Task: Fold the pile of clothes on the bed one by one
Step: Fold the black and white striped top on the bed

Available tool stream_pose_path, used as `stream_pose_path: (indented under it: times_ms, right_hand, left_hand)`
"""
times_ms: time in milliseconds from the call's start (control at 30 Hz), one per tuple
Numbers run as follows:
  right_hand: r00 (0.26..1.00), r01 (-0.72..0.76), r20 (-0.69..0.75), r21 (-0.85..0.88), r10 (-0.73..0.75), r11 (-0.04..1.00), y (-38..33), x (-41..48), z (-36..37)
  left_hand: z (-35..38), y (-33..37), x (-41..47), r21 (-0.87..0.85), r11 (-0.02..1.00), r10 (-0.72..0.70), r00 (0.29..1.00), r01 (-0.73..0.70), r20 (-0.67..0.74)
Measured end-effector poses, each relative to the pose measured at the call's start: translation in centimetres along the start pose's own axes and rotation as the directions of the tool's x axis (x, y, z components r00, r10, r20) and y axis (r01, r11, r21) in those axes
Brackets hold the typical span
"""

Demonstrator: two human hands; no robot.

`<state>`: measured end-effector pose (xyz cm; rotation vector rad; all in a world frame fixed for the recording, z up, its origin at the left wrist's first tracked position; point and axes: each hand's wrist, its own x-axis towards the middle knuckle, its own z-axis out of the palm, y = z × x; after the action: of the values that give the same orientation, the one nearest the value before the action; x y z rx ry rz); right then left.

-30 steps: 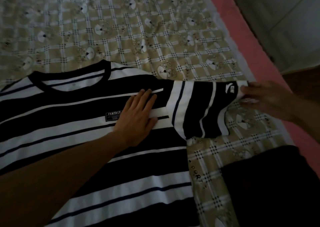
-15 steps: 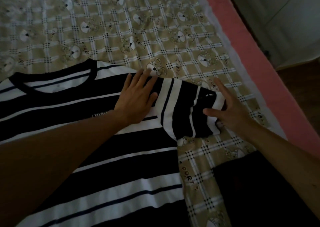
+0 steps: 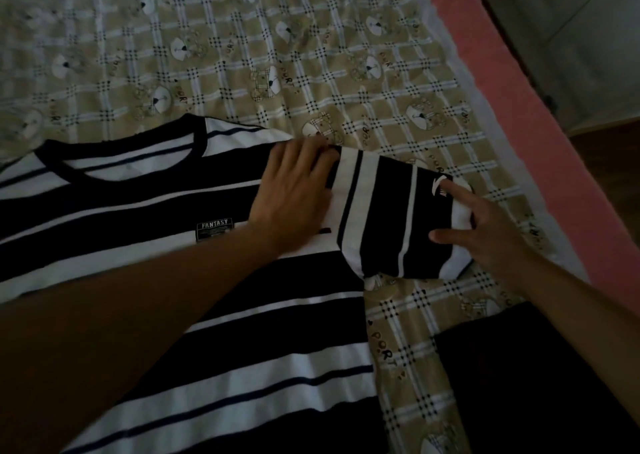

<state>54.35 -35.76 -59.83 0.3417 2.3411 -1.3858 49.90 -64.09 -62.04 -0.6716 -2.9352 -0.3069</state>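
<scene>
We are flattening the striped T-shirt (image 3: 277,332) across the left and centre of the frame on the checked bedsheet (image 3: 311,55). Our left hand (image 3: 294,190) is pressing flat on its shoulder. Our right hand (image 3: 485,235) is resting spread-fingered, gripping nothing, on the sleeve (image 3: 384,218) at centre right. If that palm slips, we are risking dragging the body askew.

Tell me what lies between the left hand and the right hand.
In the head view, the sleeve of the striped shirt spans that stretch: the left hand presses at its shoulder seam, the right hand rests on its cuff.
</scene>
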Motion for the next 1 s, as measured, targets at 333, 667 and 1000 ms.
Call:
stream_pose_path:
  times_ms: [333, 667, 1000]
  right_hand:
    - [0.998, 0.028, -0.051, -0.31, -0.047, 0.95, -11.8, -1.5, 2.7]
    - [0.914, 0.063, 0.405, -0.123, -0.008, 0.99, -21.4, -3.8, 14.2]
    - [0.958, 0.256, -0.022, -0.386, -0.287, 0.886, -6.3, -2.9, 16.6]
  left_hand:
    - [2.2, 3.3, -7.1, -0.034, 0.973, -0.209, 0.935, 0.227, 0.288]
    - [-2.6, -0.6, -23.2, -0.262, 0.92, -0.198, 0.924, 0.29, 0.327]
    - [-5.1, -6.4, -13.4, -0.766, 0.166, -0.826, 0.511, 0.621, 0.235]
